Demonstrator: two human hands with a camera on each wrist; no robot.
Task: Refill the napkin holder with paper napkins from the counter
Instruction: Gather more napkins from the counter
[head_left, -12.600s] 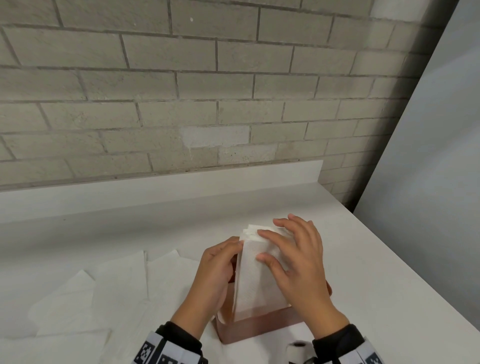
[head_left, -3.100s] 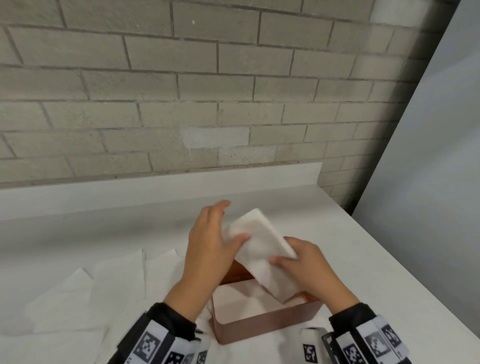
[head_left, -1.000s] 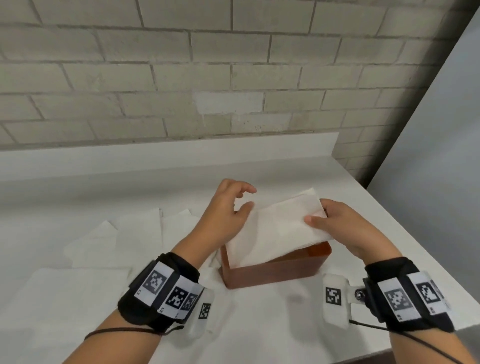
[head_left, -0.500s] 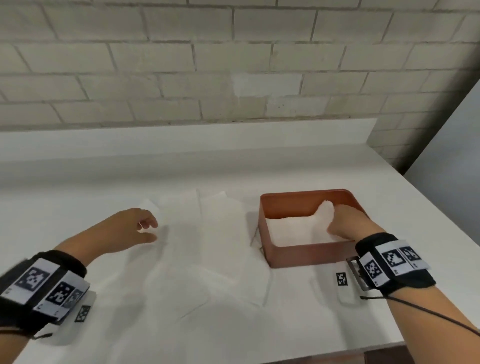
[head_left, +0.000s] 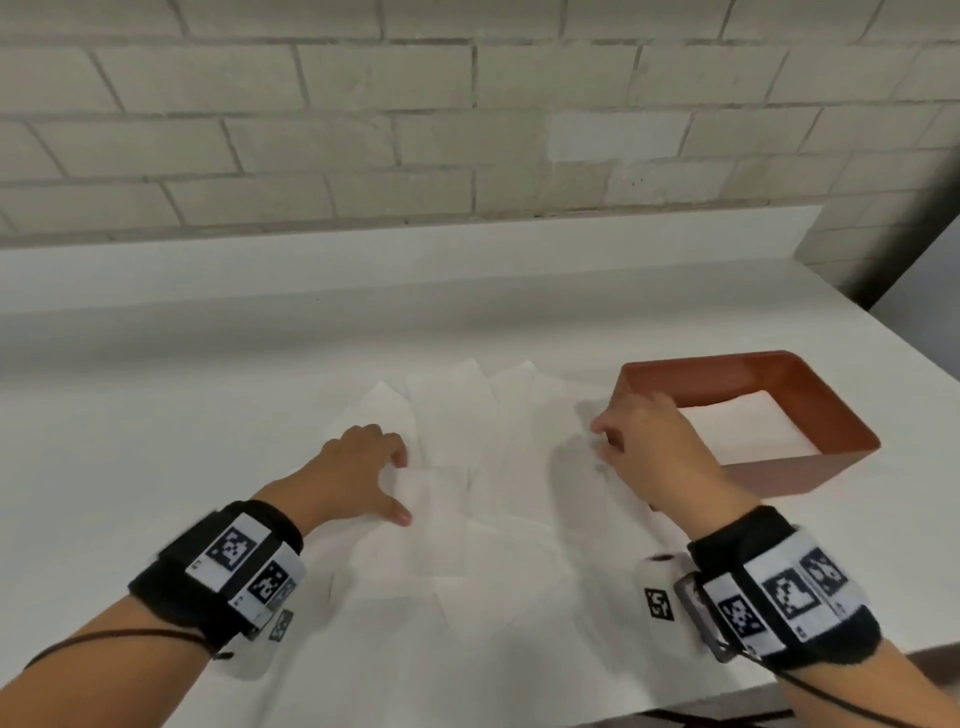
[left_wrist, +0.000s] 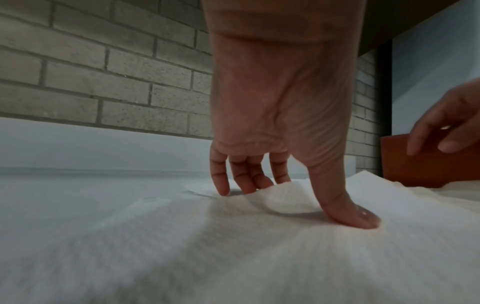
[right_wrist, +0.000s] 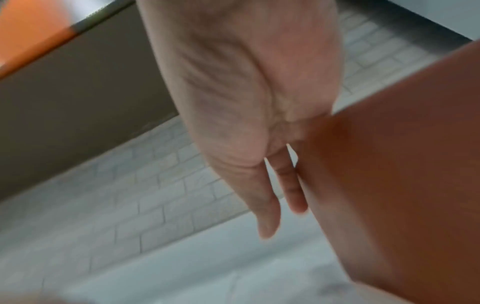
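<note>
The brown napkin holder (head_left: 779, 470) sits at the right of the white counter with a flat white stack of napkins (head_left: 737, 426) inside. Several loose napkins (head_left: 457, 415) lie fanned out in the middle. My left hand (head_left: 397, 486) is down on them, thumb (left_wrist: 358, 218) and fingertips (left_wrist: 233, 185) pressing one napkin (left_wrist: 285, 195), which humps up between them. My right hand (head_left: 602, 441) hovers just left of the holder's wall (right_wrist: 389, 185), fingers (right_wrist: 296, 195) straight and holding nothing. The right wrist view is blurred.
A grey brick wall (head_left: 467, 130) with a white upstand runs along the back. The counter's right edge (head_left: 883, 332) falls away past the holder, and its front edge lies near my right wrist. Bare counter (head_left: 156, 415) extends to the left.
My right hand has come out of the holder, leaving the napkin inside, and moved left over the loose napkins. My left hand has come down onto a napkin.
</note>
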